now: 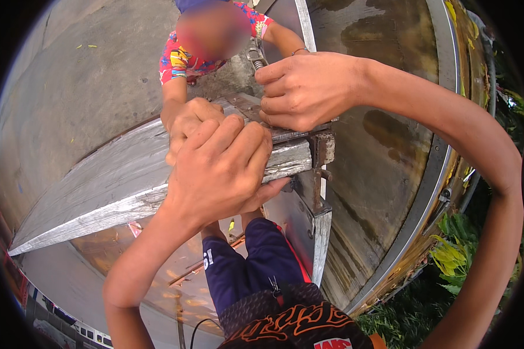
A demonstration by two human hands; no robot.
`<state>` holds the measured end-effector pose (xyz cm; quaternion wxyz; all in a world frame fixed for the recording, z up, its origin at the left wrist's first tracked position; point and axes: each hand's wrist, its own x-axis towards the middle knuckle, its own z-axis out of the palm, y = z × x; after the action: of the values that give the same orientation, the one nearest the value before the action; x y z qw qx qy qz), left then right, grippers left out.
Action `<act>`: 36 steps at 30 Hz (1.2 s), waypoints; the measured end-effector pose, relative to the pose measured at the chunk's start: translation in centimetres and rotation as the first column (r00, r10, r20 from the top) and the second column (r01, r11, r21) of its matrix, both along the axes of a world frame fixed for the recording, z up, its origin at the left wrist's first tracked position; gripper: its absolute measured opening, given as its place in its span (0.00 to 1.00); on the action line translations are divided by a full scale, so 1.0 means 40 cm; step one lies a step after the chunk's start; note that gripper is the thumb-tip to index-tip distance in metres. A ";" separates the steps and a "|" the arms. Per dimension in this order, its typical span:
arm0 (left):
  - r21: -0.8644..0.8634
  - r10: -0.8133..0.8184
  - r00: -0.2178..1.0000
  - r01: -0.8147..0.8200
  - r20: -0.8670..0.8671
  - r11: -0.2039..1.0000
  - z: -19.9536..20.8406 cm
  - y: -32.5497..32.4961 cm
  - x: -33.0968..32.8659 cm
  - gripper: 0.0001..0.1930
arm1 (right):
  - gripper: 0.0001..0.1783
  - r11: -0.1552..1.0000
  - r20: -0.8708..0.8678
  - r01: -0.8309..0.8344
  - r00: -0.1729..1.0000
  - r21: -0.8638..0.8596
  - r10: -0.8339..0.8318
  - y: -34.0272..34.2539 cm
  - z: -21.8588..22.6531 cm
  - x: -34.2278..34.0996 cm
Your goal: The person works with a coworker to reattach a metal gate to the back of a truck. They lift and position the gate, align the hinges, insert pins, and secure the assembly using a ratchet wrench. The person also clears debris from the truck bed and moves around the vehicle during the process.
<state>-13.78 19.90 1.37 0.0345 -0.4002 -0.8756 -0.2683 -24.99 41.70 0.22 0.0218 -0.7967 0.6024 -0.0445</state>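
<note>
My left hand (224,166) is closed over the end of a thick, weathered grey wooden board (131,154), its fingers curled on top and its thumb below the edge. Up and to the right, my right hand (308,92) is closed around a metal tool, which looks like an adjustable wrench (255,53); its head sticks out past my fingers and its handle is hidden. Just beneath that hand is a rusty metal bracket (323,148) at the board's end, with a pin projecting. Another person's hand (192,119) rests on the board, partly behind my left hand.
A co-worker in a bright patterned shirt (177,61) faces me across the board. A wet, stained panel with a metal rim (448,87) stretches along the right, with green leaves (454,256) beyond. An upright metal-edged post (320,232) stands below the bracket.
</note>
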 end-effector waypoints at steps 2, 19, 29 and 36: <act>0.014 0.011 1.000 -0.011 -0.020 1.000 0.002 -0.002 0.001 0.23 | 0.09 1.000 -0.025 0.004 1.000 -0.008 -0.004 0.005 0.008 0.007; -0.022 -0.007 1.000 0.007 -0.010 1.000 0.006 0.003 0.000 0.31 | 0.08 0.964 0.083 0.243 0.964 0.106 -0.253 0.013 -0.018 0.025; 0.012 -0.010 1.000 0.010 0.024 1.000 0.009 0.010 -0.008 0.29 | 0.09 0.953 0.045 0.150 0.985 0.262 -0.167 -0.015 0.008 0.015; -0.023 0.011 0.999 -0.010 0.035 1.000 0.013 0.017 -0.004 0.30 | 0.07 0.922 0.075 0.234 0.960 0.309 -0.269 -0.020 0.029 0.025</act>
<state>-13.94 20.58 1.89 0.0162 -0.3911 -0.8812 -0.2652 -23.98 40.90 1.37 0.1703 -0.6963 0.6973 -0.0021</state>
